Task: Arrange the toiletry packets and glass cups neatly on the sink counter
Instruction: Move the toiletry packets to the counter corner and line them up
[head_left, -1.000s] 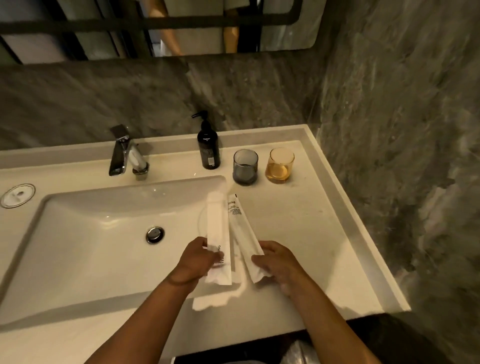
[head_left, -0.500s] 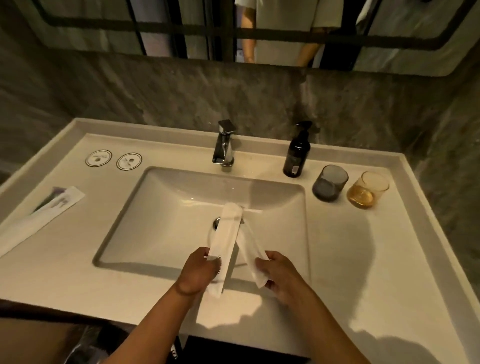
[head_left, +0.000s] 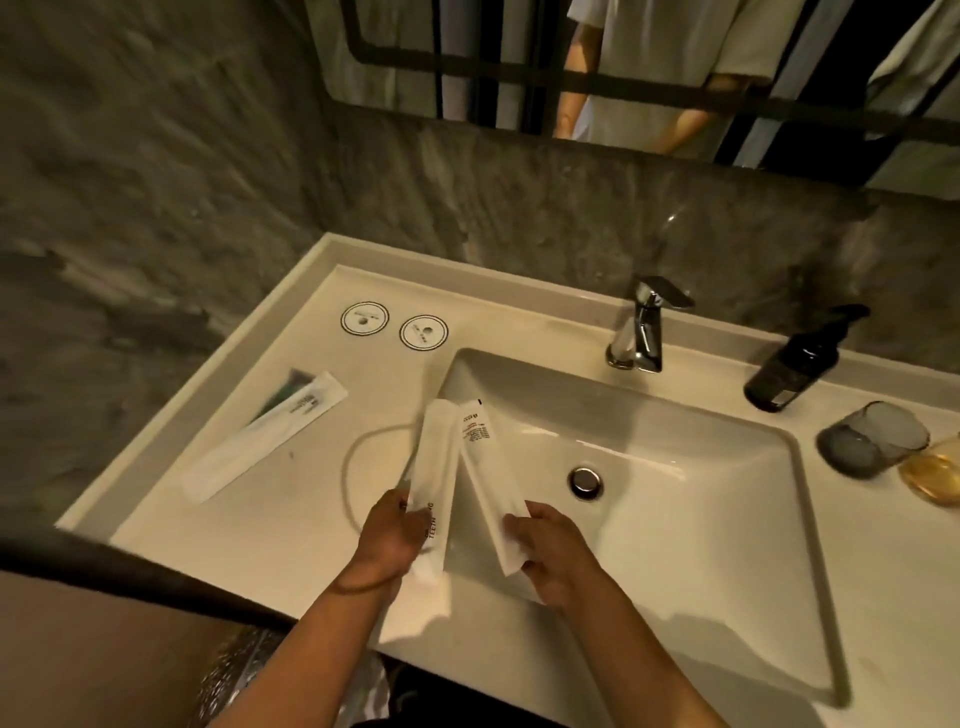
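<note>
A head-worn camera looks down on a white counter with a sunken rectangular basin; two bare forearms reach in from the bottom edge. The left hand pinches the near end of a long white packet between thumb and fingers, the packet pointing away over the basin's left rim; dark lettering shows near the grip. The right hand pinches the near end of a second packet in the same way, small print near its far tip; the two packets lie side by side, far ends touching or nearly so, spreading apart toward the hands. A third packet, white with a green strip showing, lies flat on the counter's left side, well apart from both hands. Two round printed discs sit behind it near the back ledge. A chrome tap stands behind the basin; a dark pump bottle stands to its right. At the right edge, a grey glass and an amber glass stand together, touching or nearly so; the amber one is partly cut off. A drain sits in the basin floor.
</note>
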